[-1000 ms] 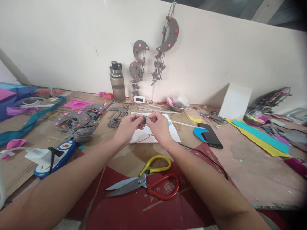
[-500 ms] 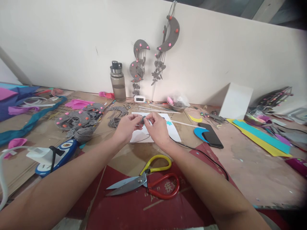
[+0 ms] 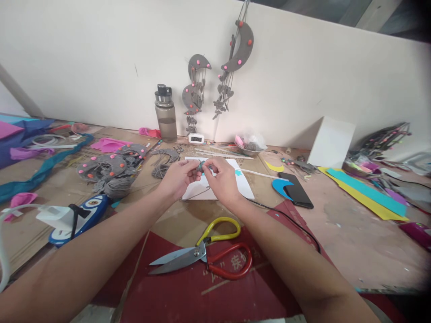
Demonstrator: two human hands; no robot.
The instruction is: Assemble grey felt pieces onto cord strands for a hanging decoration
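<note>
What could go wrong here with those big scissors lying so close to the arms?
The open scissors lie between the forearms, blades bare, so an arm pulling back might brush them. The left hand and right hand pinch a tiny grey piece above the white sheet; if it slips, it could get lost among the grey felt scraps. A black cable runs by the right forearm and might snag.

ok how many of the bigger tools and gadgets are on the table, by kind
scissors: 1
water bottle: 1
phone: 1
small digital clock: 1
white box: 1
total: 5
Both hands, left hand and right hand, pinch a small grey piece above the white sheet.
</note>
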